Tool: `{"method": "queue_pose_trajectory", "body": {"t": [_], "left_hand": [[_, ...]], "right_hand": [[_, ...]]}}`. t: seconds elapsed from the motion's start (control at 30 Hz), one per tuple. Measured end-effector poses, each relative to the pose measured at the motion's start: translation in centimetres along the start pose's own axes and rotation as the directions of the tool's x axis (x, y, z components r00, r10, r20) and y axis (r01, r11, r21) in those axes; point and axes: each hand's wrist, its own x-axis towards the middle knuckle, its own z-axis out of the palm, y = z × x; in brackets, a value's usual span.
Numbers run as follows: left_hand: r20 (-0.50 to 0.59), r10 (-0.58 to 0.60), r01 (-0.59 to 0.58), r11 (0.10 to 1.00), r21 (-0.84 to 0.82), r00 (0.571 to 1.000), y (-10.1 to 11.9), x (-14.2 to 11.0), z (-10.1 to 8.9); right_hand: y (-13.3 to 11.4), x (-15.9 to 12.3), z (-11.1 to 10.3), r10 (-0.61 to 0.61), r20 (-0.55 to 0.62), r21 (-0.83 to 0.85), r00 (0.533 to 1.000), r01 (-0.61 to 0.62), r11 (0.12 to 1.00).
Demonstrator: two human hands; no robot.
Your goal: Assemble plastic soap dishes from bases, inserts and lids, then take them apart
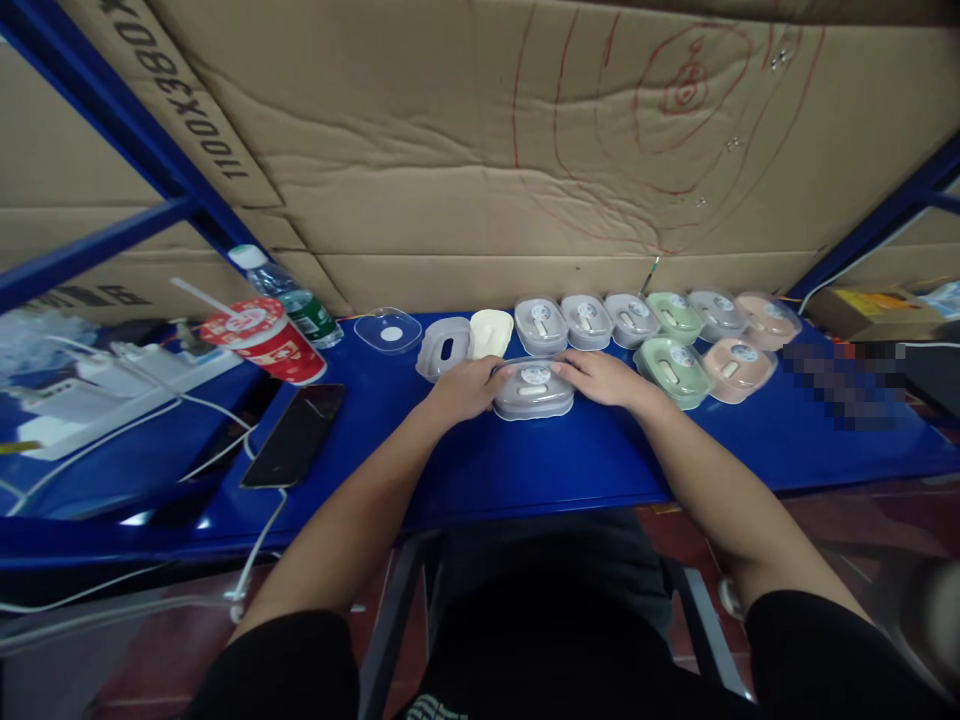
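Observation:
A grey plastic box with a clear lid (534, 392) rests on the blue table in front of me, a round label and a small white oblong piece showing on top. Its left side is gripped by my left hand (471, 388), thumb on the lid's edge. On the opposite side my right hand (600, 378) holds it, thumb also at the lid; the far fingers of both hands are partly hidden. Just behind my left hand lie an open grey tray (444, 346) with a dark oblong slot and a cream tray (492, 334). Farther left is a loose clear lid (388, 331).
Several lidded boxes in grey, green (675, 372) and pink (741, 370) stand behind and right. On the left are a red cup with a straw (266, 340), a water bottle (300, 305), a phone (295, 437) and a power strip (127, 395) with cables. Cardboard (420, 130) backs the table.

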Motion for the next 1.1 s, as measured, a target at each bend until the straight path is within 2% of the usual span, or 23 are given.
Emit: {"method": "queue_pose_trajectory", "body": {"t": [0.07,0.23,0.3,0.43,0.6,0.67,0.73,0.8,0.9,0.97,1.0,1.03,1.1], "left_hand": [[0.008,-0.016,0.016,0.999,-0.052,1.0,-0.5,0.4,0.3],[0.123,-0.035,0.076,0.937,-0.342,0.992,-1.9,1.4,1.0],[0.134,-0.02,0.07,0.923,-0.378,0.991,-2.2,1.6,1.1],[0.129,-0.002,0.045,0.943,-0.331,0.992,-2.3,1.5,1.1],[0.062,0.036,-0.024,0.981,-0.193,0.997,-2.1,1.2,0.9],[0.062,0.034,-0.022,0.983,-0.182,0.997,-2.0,1.1,0.8],[0.078,0.006,0.01,0.98,-0.2,0.997,-1.8,1.1,0.7],[0.1,-0.033,0.056,0.969,-0.241,0.994,-1.6,1.0,0.6],[0.191,-0.008,0.065,0.953,-0.295,0.982,-1.0,0.7,0.5],[0.28,0.084,0.015,0.943,-0.333,0.956,-0.5,0.5,0.5],[0.316,0.133,-0.013,0.935,-0.353,0.939,-0.3,0.5,0.6],[0.342,0.178,-0.041,0.927,-0.374,0.923,-0.1,0.4,0.7],[0.362,0.251,-0.091,0.91,-0.403,0.898,0.0,0.4,0.9]], "right_hand": [[0.3,0.0,0.2,-0.015,-0.009,0.007,1.0,0.015,1.0],[1.3,0.3,0.6,-0.028,-0.043,0.021,0.999,0.029,0.999],[1.6,0.5,0.7,-0.04,-0.074,0.036,0.996,0.043,0.998],[2.3,0.6,0.8,-0.072,-0.101,0.09,0.992,0.081,0.993],[2.8,0.5,0.4,-0.141,0.016,0.186,0.99,0.135,0.973],[2.6,0.4,0.2,-0.138,0.022,0.176,0.99,0.132,0.976],[2.2,0.3,0.1,-0.084,-0.038,0.103,0.996,0.088,0.991],[1.6,0.2,-0.2,-0.022,-0.162,0.004,0.987,0.022,1.0],[0.5,-0.2,-0.8,-0.015,-0.374,-0.111,0.927,-0.029,0.993],[-0.5,-0.5,-1.2,-0.08,-0.46,-0.15,0.884,0.012,0.989],[-1.0,-0.7,-1.2,-0.134,-0.468,-0.161,0.874,0.065,0.985],[-1.7,-0.9,-1.2,-0.201,-0.448,-0.168,0.871,0.138,0.976],[-3.0,-1.2,-0.8,-0.357,-0.333,-0.167,0.873,0.318,0.933]]}}
